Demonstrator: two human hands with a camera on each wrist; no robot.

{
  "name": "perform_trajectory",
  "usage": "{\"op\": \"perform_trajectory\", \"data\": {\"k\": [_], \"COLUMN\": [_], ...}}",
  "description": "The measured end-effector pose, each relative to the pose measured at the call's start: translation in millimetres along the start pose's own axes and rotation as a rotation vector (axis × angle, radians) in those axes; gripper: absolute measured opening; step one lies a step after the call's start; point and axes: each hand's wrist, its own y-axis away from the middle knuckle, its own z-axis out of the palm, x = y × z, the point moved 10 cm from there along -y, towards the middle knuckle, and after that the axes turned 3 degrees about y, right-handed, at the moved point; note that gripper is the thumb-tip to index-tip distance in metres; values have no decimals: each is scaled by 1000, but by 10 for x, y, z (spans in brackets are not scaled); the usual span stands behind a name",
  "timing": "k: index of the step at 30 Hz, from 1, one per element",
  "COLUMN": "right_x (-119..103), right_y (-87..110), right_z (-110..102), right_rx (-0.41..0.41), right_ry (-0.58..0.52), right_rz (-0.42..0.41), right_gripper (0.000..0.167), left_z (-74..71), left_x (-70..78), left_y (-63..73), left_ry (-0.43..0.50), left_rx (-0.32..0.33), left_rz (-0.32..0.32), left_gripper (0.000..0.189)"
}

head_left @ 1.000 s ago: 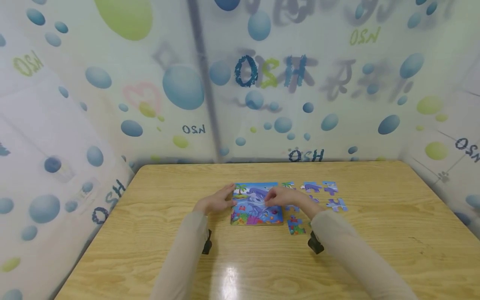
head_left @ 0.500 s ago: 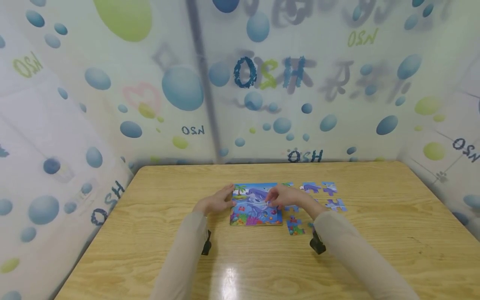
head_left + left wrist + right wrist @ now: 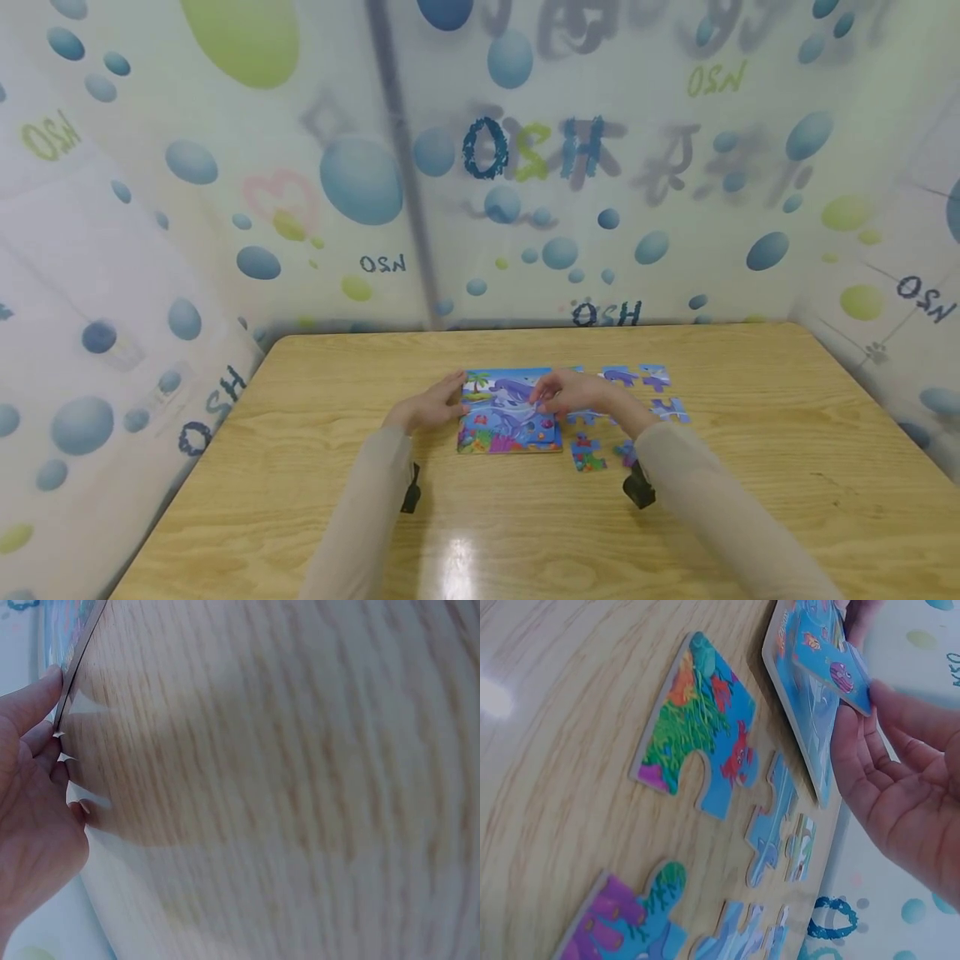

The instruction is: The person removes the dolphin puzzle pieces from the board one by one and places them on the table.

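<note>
A dolphin jigsaw puzzle board (image 3: 487, 443) lies flat on the table. My left hand (image 3: 427, 406) rests against its left edge, thumb and fingertips touching the side; in the left wrist view the thumb (image 3: 41, 697) meets the board's rim. Over the board's right part, my right hand (image 3: 570, 393) pinches a puzzle piece (image 3: 832, 667) with a purple fish on it, between thumb and fingers. The right wrist view shows this piece tilted up off the board, with a pale blue surface under it. How far the piece reaches to the left is hidden.
Several loose puzzle pieces lie right of the board, among them a crab-and-seaweed piece (image 3: 697, 712), a coral piece (image 3: 622, 915) and a blue piece (image 3: 670, 409). The wooden table (image 3: 337, 367) ends at a printed curtain (image 3: 525, 275) behind.
The fish piece has risen at its right side, baring a strip of the board beneath. My right hand has shifted very slightly; the left hand stays against the board's edge.
</note>
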Motion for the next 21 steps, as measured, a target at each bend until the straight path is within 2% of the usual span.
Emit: {"op": "perform_trajectory", "data": {"k": [8,16,21], "right_x": [72,171,209], "right_y": [108,248,358], "right_z": [-121,-221,-286], "right_rx": [22,2,2], "right_ry": [5,-2,3], "right_rz": [-5,-24,-3], "right_gripper": [23,28,30], "left_z": [10,8,-5], "left_x": [-19,-18,-12], "left_y": [-20,-9,-2], "left_ry": [0,3,5], "left_rx": [3,4,5], "left_rz": [-3,-6,-2], "left_gripper": [64,65,64]}}
